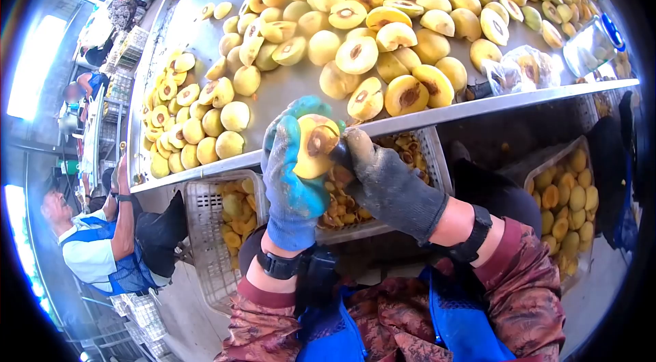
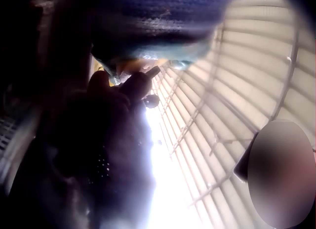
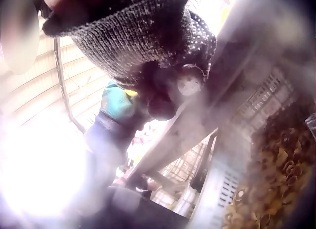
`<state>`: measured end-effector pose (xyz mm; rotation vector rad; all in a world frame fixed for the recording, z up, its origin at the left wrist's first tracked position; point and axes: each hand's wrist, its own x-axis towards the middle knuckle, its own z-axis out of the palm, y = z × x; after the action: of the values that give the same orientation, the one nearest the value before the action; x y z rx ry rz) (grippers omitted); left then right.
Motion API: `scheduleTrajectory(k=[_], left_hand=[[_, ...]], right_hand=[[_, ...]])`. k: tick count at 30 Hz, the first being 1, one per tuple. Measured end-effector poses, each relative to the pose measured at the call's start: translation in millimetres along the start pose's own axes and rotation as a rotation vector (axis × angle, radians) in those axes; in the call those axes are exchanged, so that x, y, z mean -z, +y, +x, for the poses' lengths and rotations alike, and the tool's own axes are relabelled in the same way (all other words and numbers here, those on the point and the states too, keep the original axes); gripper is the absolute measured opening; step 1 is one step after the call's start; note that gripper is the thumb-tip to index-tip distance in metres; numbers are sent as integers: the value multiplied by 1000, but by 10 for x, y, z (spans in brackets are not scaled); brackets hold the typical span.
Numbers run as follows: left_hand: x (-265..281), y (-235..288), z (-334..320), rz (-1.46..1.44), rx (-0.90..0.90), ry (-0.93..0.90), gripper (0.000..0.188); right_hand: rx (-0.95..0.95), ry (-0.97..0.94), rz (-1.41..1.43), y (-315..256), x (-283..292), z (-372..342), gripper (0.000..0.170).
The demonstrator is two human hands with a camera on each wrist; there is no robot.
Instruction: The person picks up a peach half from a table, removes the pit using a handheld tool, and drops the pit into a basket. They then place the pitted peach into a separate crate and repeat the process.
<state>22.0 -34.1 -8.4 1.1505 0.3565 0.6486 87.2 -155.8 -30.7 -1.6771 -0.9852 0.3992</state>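
Note:
My left hand (image 1: pixel 290 171), in a blue and teal glove, grips a yellow peach half (image 1: pixel 316 147) with its cut face and brown centre turned up. A dark grey glove covers my right hand (image 1: pixel 396 181), its fingers curled round a small dark tool (image 1: pixel 342 153) held against the right side of the peach half. Most of that tool is hidden by the fingers, and I cannot tell its kind. Both hands are just in front of the metal table's edge. The right wrist view shows the grey glove (image 3: pixel 143 41) close up, with the teal glove (image 3: pixel 117 103) beyond it.
Many peach halves (image 1: pixel 355 54) cover the metal table (image 1: pixel 195 27), with another group (image 1: pixel 195 130) at its left. Below the edge, crates (image 1: pixel 205 208) hold peach pieces. A plastic bag (image 1: pixel 523 72) and a clear container (image 1: pixel 591 48) lie at right. Another person (image 1: pixel 102 246) is at left.

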Motion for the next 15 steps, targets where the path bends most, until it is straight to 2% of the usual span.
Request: scheduleTrajectory(k=[4, 7, 10, 15], left_hand=[[-13, -37, -49, -30, -50, -16, 42], [22, -57, -62, -34, -79, -65, 40], [44, -63, -77, 123, -152, -85, 40], [42, -65, -104, 425, -288, -39, 36]], right_hand=[[51, 27, 77, 79, -102, -52, 26], [-42, -70, 114, 72, -105, -89, 46], [-37, -73, 71, 135, -179, -122, 49], [-39, -90, 191, -23, -107, -134, 47]])
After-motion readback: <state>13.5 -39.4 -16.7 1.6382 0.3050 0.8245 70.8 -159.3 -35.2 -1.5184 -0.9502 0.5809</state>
